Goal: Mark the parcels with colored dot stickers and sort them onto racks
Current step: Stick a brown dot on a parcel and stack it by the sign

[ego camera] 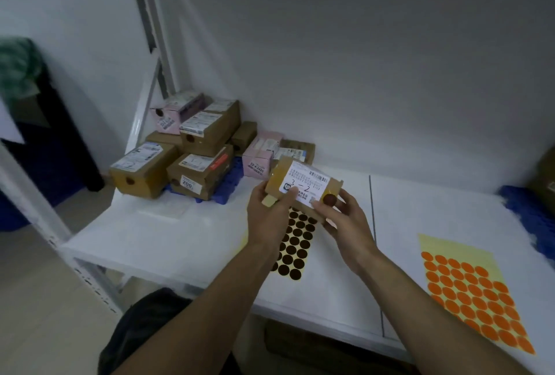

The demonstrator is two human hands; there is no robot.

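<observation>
The left hand (271,212) and right hand (345,218) clasp the parcel (303,185). Unpressed, the dot (330,200) by the right thumb may peel.

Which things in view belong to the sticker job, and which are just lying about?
In the job: parcel in left hand and right hand, brown dot on it, brown dot sheet, orange dot sheet, stacked parcels.
Lying about: green cloth, blue material at the right edge.

Dim, cool, even light; soft focus throughout, wide-angle bending and blur at edges.
</observation>
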